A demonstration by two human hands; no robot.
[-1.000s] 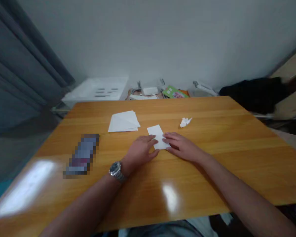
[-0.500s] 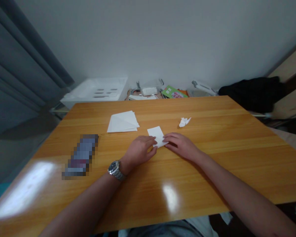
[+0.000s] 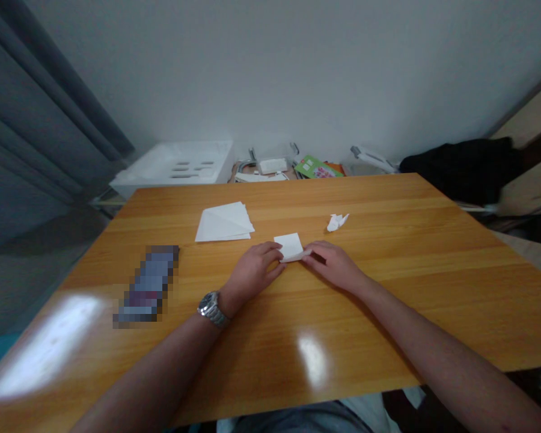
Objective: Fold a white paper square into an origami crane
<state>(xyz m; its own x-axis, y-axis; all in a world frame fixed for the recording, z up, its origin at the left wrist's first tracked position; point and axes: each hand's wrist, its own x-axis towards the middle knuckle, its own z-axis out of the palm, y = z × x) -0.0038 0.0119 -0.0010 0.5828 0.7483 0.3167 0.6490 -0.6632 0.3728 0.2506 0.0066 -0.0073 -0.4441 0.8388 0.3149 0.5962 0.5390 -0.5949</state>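
Observation:
A small white sheet of folded paper point(image 3: 290, 245) lies between my hands near the middle of the wooden table. My left hand point(image 3: 255, 267), with a metal watch point(image 3: 211, 307) on its wrist, pinches the paper's left edge. The near right corner is gripped by the fingertips of my right hand point(image 3: 331, 261), and the near edge there is turned up. Beyond my right hand sits a crumpled or folded piece of white paper point(image 3: 337, 222). A stack of white paper sheets point(image 3: 224, 222) rests beyond my left hand.
A phone-shaped object point(image 3: 148, 282), blurred by pixels, lies at the left of the table point(image 3: 388, 210). Behind the table's far edge are a white foam tray point(image 3: 175, 162), a green book point(image 3: 318, 168) and black cloth point(image 3: 464, 171). A grey curtain point(image 3: 31, 114) hangs at left.
The paper between my hands has turned slightly and its near edge is now lifted and bent. My right fingers have closed on its corner; both hands shifted only a little.

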